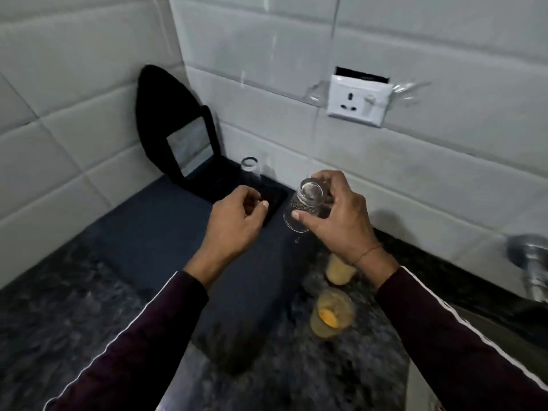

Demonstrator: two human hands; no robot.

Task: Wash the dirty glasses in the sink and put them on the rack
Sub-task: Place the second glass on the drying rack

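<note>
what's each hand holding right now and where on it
The right hand grips a clear glass around its side, base up, mouth tilted down. The left hand holds nothing, fingers loosely curled.

- We see a white wall socket [357, 103] with a switch on the tiled wall [444, 54].
- In the corner, we note a black pointed object [166, 114] leaning upright, a reflective panel on its front.
- The table [59, 307] is dark speckled stone.
- At the right edge we make out a blurred metal tap [530, 262].
</note>
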